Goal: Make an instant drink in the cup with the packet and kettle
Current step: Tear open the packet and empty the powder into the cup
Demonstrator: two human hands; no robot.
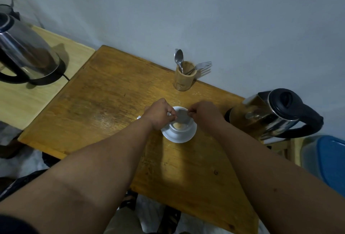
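A white cup point(183, 130) stands on a white saucer point(179, 138) in the middle of the wooden table point(112, 103). Tan powder lies in the bottom of the cup. Right above the cup hangs a small grey packet point(182, 116), held from both sides. My left hand point(158, 115) pinches its left edge and my right hand point(204, 115) pinches its right edge. A steel kettle point(268, 114) with a black handle and lid stands just right of the cup.
A second steel kettle point(24, 52) sits on a paler side table point(28, 103) at the left. A wooden holder point(184, 76) with spoons and a fork stands against the wall behind the cup. A blue-lidded plastic box point(324, 161) is at the right edge.
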